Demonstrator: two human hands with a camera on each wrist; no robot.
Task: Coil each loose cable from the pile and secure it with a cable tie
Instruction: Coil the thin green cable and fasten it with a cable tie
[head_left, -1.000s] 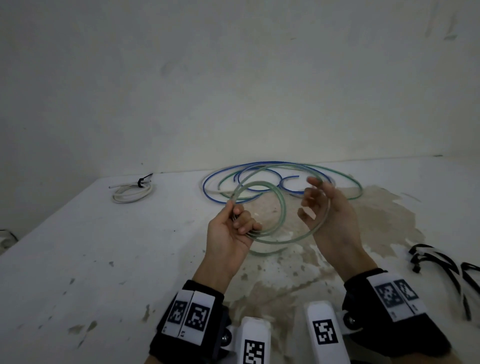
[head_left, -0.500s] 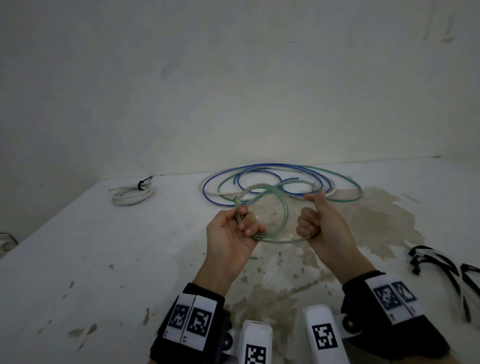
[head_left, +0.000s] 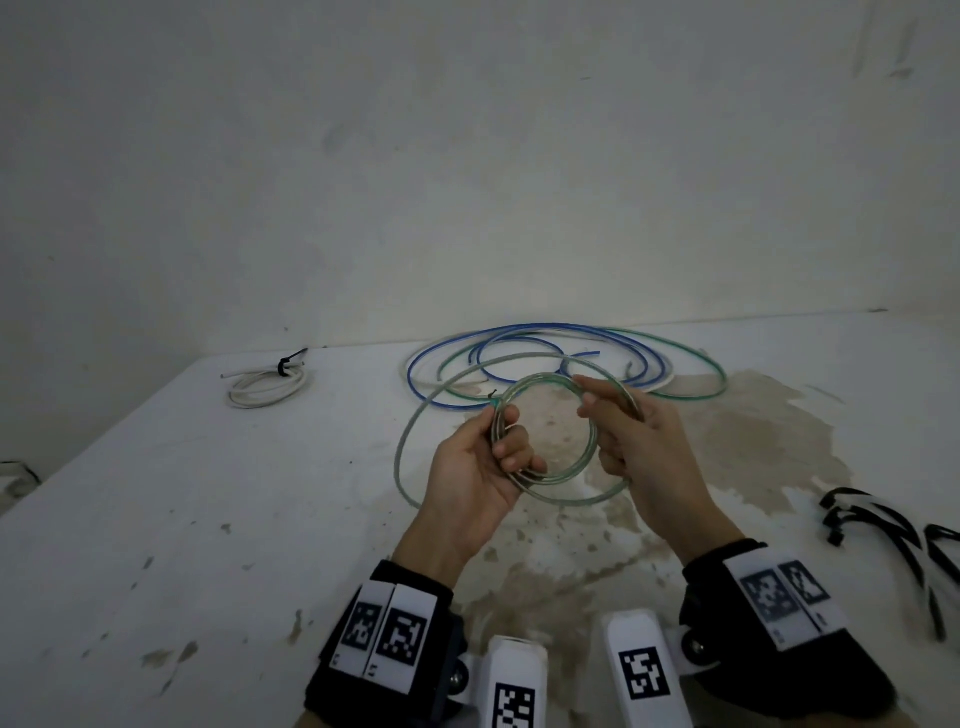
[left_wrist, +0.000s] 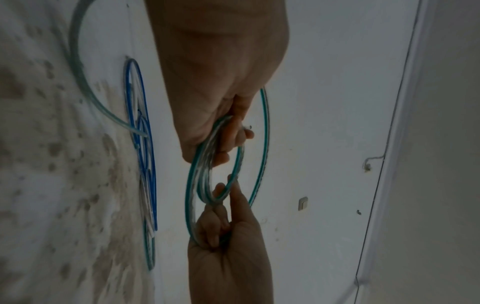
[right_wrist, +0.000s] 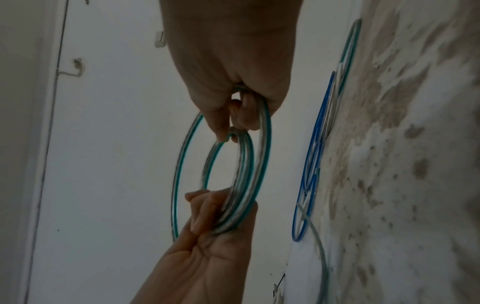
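A clear cable with a green stripe (head_left: 584, 470) is wound into several loops held above the table. My left hand (head_left: 483, 467) grips the coil's left side, fingers curled round the bundle (left_wrist: 207, 148). My right hand (head_left: 628, 436) holds the coil's right side (right_wrist: 249, 115), thumb and fingers pinching a strand. A loose length of the same cable (head_left: 410, 447) arcs out to the left and runs back toward the pile (head_left: 561, 358) of blue, green-striped and white cables by the wall.
A white cable coil (head_left: 267, 387) bound with a black tie lies at the back left. Black cable ties (head_left: 893, 530) lie at the right edge. The table (head_left: 182, 519) is white, stained brown in the middle. A wall stands right behind the pile.
The hands have laid another turn onto the coil; it looks tighter and rounder. The right hand moved up to the coil's upper right. A wide loose arc now swings out to the left.
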